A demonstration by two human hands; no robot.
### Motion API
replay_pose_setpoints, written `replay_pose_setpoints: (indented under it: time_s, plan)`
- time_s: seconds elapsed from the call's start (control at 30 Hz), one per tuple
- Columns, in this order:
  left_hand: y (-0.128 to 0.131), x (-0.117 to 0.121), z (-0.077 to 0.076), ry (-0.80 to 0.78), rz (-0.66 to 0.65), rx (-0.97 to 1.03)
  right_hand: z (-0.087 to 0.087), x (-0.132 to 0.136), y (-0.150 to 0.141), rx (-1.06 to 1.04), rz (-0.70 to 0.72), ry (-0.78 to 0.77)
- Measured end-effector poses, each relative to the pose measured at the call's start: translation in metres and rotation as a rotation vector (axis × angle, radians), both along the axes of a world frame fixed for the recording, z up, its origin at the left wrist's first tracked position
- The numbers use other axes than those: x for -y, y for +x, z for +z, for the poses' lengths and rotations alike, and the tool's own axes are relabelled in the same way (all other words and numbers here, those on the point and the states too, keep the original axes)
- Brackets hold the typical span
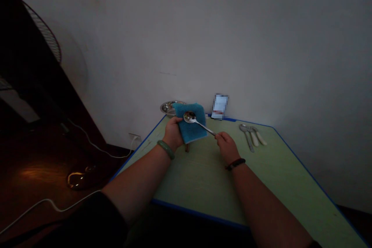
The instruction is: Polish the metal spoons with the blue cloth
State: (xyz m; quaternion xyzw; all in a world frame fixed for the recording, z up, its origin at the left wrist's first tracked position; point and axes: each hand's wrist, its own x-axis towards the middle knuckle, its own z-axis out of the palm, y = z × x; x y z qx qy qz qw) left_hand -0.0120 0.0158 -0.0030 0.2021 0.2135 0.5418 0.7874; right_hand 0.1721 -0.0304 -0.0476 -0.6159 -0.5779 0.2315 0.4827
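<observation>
Pale grey wall rises behind the blue cloth, and below the cloth spreads a light green table with a blue edge. Left of the cloth, well apart from it, stand a dark fan and a white cord.

The left hand, with a green bangle at the wrist, pinches the cloth's left side in its grip, thumb in front; its fingers are mostly hidden. On the cloth's near face lies the bowl of a metal spoon, its handle slanting down past the cloth's right edge. There the right hand's grip is pressed together on the handle's end; a dark bracelet circles that wrist.

Just behind the cloth's upper left, a metal dish is partly covered. Right of the cloth, a phone leans near the wall; farther right lie another spoon and white-handled utensils.
</observation>
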Motion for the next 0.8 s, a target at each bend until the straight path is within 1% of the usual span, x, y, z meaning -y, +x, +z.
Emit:
replay_pose_setpoints:
  time_s: [0.4,0.67,0.8]
  plan:
    - [0.0016,0.0008,0.001,-0.014,0.026,-0.031,-0.0013,-0.0002,-0.0002,0.016,0.011,0.01]
    - [0.002,-0.0016,-0.0028,-0.037,0.01,-0.04,-0.0022,-0.0005,0.0001,0.035,0.038,0.018]
    - [0.0028,-0.001,-0.0038,-0.038,-0.022,-0.043,-0.0011,0.0008,-0.0012,0.042,0.031,0.03]
